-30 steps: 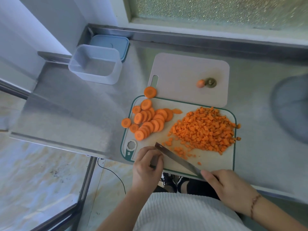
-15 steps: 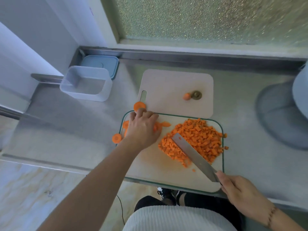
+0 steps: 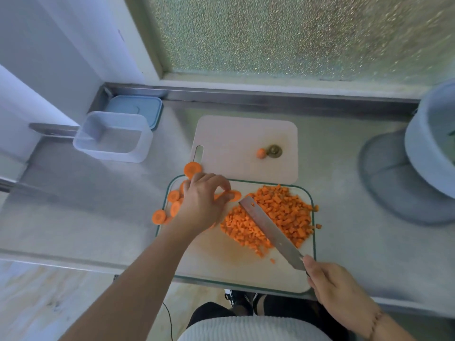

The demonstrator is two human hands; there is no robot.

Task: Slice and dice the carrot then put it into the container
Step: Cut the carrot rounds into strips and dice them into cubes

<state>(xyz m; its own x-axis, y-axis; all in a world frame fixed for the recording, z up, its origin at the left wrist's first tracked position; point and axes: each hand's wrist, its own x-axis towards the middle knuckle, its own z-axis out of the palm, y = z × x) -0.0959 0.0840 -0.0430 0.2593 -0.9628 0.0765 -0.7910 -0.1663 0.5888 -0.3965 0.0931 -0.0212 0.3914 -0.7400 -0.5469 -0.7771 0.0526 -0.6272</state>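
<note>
On a steel counter (image 3: 344,242) beneath a frosted window (image 3: 295,33) lies a green-rimmed cutting board (image 3: 221,262), with a plain board (image 3: 246,136) just behind it. Far right stands a pale bowl (image 3: 433,143). At the back left, an uncovered clear container (image 3: 113,136) sits in front of its blue lid (image 3: 138,109). A heap of diced carrot (image 3: 283,212) covers the near board's right half; round carrot slices (image 3: 174,200) lie at its left edge, some on the counter. The right hand (image 3: 337,291) grips a knife (image 3: 268,230), blade resting across the dice. The left hand (image 3: 202,205) pinches one slice with curled fingers.
</note>
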